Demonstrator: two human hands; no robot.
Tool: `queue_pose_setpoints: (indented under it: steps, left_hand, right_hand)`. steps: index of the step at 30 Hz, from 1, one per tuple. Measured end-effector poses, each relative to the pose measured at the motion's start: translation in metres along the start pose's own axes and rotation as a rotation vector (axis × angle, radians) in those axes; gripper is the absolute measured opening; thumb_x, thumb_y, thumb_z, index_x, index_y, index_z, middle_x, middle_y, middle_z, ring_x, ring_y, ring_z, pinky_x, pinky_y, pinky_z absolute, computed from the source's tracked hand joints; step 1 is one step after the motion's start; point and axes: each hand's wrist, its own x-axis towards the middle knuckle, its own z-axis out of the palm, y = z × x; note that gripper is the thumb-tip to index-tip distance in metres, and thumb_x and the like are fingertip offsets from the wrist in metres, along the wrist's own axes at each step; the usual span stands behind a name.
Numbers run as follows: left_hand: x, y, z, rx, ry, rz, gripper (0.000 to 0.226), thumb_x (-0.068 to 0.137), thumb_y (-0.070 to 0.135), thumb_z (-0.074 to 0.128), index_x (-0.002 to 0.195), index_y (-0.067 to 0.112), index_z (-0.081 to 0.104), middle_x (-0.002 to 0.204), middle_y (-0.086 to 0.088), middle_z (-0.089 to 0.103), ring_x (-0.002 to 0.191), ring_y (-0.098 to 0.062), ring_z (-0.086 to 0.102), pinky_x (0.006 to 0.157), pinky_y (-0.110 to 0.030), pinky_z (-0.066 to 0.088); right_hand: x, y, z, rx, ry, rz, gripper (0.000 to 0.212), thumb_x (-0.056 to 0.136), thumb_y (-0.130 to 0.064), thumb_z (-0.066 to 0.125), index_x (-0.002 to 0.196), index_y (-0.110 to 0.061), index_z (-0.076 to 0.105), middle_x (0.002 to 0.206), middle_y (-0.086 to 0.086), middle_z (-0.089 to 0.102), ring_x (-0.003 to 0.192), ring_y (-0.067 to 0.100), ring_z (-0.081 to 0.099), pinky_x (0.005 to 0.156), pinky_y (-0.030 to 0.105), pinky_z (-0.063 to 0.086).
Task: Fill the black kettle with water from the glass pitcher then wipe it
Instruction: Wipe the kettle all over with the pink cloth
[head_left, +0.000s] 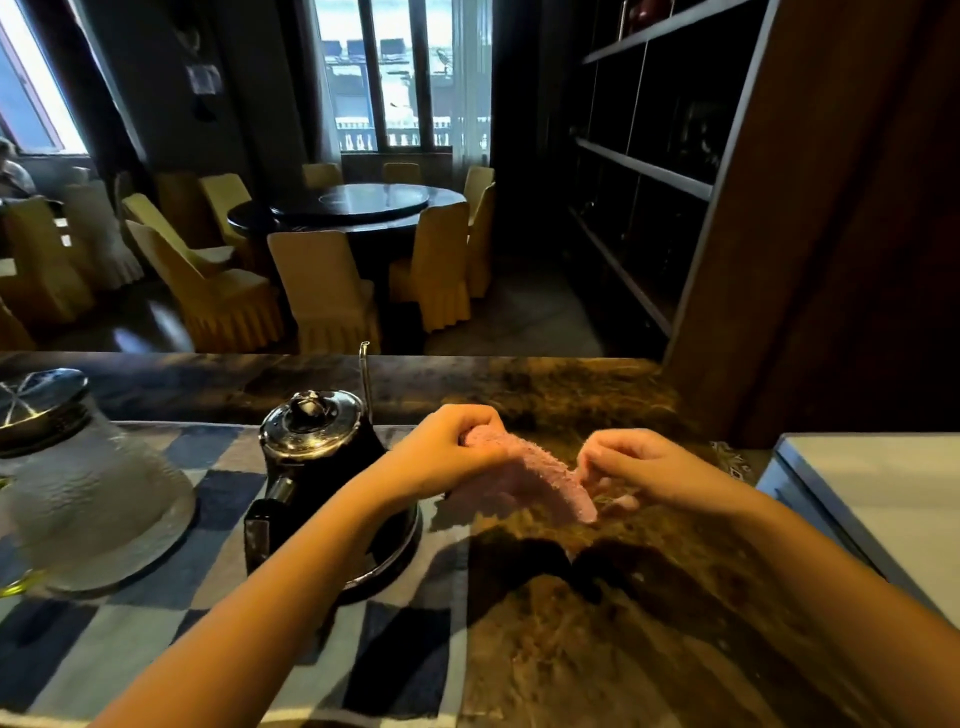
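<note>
The black kettle (317, 467) with its shiny metal lid stands upright on a checkered blue mat, its handle facing me; my left forearm crosses in front of its base. The glass pitcher (83, 493) with a dark metal lid stands to the kettle's left on the same mat. A pink cloth (535, 478) hangs stretched just above the counter, right of the kettle. My left hand (447, 452) grips the cloth's upper left end. My right hand (639, 467) pinches its right end.
The checkered mat (218, 613) covers the left of the brown marble counter (597, 623). A thin metal rod (365, 379) rises behind the kettle. A white-topped box (878, 499) sits at the right. A wooden shelf panel (831, 234) stands beyond it.
</note>
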Motion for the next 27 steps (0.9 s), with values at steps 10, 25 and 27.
queue_pose_setpoints:
  steps: [10, 25, 27]
  left_hand:
    - [0.018, -0.004, 0.005, -0.019, -0.068, 0.022, 0.007, 0.086, 0.018, 0.066, 0.08, 0.019, 0.063, 0.077, 0.007, 0.064, 0.071, -0.001, 0.062, 0.066, -0.02, 0.05]
    - [-0.031, -0.042, 0.088, 0.567, -0.195, 0.061, 0.041, 0.08, 0.06, 0.053, 0.115, 0.037, 0.055, 0.113, 0.014, 0.059, 0.105, -0.005, 0.054, 0.092, -0.028, 0.044]
    - [-0.034, -0.049, 0.096, 0.7, -0.225, 0.064, 0.056, 0.082, 0.061, 0.048, 0.132, 0.036, 0.042, 0.137, 0.012, 0.049, 0.128, -0.009, 0.041, 0.11, -0.036, 0.028]
  right_hand:
    - [0.005, 0.014, 0.003, -0.433, 0.24, -0.206, 0.013, 0.08, -0.01, 0.072, 0.083, -0.023, 0.072, 0.078, -0.01, 0.064, 0.076, -0.001, 0.06, 0.071, 0.026, 0.047]
    - [-0.038, 0.065, 0.022, -1.045, 0.017, -0.216, 0.053, 0.079, -0.071, 0.047, 0.122, -0.041, 0.057, 0.137, -0.017, 0.046, 0.128, 0.001, 0.038, 0.106, 0.033, 0.036]
    - [-0.033, 0.073, 0.025, -1.081, -0.03, -0.132, 0.067, 0.08, -0.069, 0.047, 0.141, -0.043, 0.036, 0.154, -0.013, 0.027, 0.144, 0.008, 0.015, 0.117, 0.042, 0.013]
